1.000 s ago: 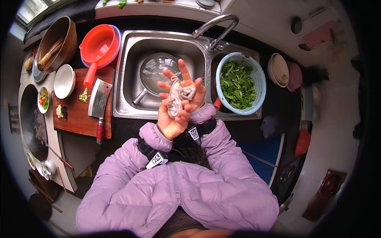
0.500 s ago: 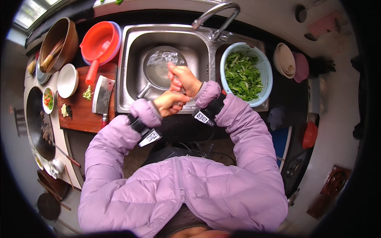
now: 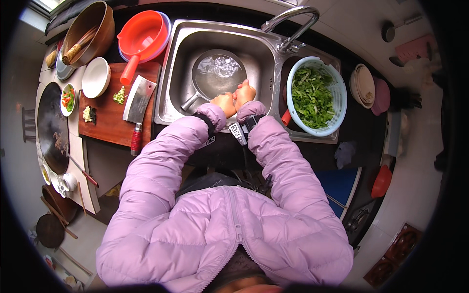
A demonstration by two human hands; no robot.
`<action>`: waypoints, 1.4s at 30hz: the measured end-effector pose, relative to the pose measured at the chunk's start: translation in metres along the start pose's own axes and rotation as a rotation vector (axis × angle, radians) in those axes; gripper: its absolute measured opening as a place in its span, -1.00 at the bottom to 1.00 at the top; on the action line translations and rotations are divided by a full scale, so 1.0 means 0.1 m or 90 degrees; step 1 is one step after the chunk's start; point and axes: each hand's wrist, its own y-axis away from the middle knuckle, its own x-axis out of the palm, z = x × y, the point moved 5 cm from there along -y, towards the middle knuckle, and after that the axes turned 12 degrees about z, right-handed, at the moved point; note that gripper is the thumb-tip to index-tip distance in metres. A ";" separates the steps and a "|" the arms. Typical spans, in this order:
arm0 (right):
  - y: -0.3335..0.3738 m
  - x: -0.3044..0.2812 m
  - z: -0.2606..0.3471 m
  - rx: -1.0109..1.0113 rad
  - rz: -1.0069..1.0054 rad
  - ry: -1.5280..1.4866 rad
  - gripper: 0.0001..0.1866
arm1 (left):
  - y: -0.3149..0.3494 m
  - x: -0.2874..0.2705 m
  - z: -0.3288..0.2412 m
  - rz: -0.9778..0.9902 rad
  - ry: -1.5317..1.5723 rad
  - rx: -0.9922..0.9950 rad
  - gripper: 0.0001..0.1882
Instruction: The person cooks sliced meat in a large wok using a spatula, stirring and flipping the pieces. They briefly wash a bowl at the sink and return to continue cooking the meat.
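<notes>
My left hand (image 3: 224, 104) and my right hand (image 3: 245, 93) are side by side, touching, over the front of the steel sink (image 3: 177, 63). Both are closed; whether anything is inside the fingers is hidden. Just beyond them, in the basin, lies a round metal pan (image 3: 205, 63) with water in it. The pan's handle (image 3: 189, 101) points to the near left, close to my left hand. To the right of my hands a light blue plastic basket (image 3: 293, 107) holds chopped green leaves (image 3: 312, 97).
Left of the sink, a wooden cutting board (image 3: 105, 128) carries a cleaver (image 3: 140, 100), a white bowl (image 3: 96, 78) and chopped bits. An orange-red scoop (image 3: 141, 39) lies behind it. A wok (image 3: 53, 127) sits far left; the faucet (image 3: 293, 29) arches behind the sink.
My hands have come down and together toward the sink's front edge, away from above the pan. The whole view has shifted, so the counter things appear farther right.
</notes>
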 end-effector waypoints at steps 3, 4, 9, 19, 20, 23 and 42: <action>-0.07 -0.08 -0.09 -0.002 -0.117 -0.084 -0.61 | -0.01 -0.05 -0.07 -0.025 -0.083 0.043 -0.63; -0.08 -0.09 -0.10 0.011 -0.140 -0.132 -0.62 | 0.00 -0.09 -0.12 -0.063 -0.118 0.080 -0.64; 0.00 0.11 0.17 0.146 0.152 -0.045 -0.62 | 0.13 -0.26 -0.10 -0.053 0.083 0.051 -0.61; 1.13 0.76 0.75 0.234 0.779 -0.200 -0.37 | 1.10 -0.44 -0.72 0.822 1.271 0.215 -0.54; 1.23 0.81 0.74 0.266 0.803 -0.265 -0.35 | 1.16 -0.45 -0.80 0.847 1.321 0.266 -0.53; 1.45 0.94 0.83 0.186 0.905 -0.378 -0.39 | 1.33 -0.56 -0.97 0.894 1.422 0.432 -0.50; 1.15 0.92 0.79 -0.092 0.560 0.150 -0.66 | 0.85 -0.50 -0.43 0.274 0.800 0.014 -0.84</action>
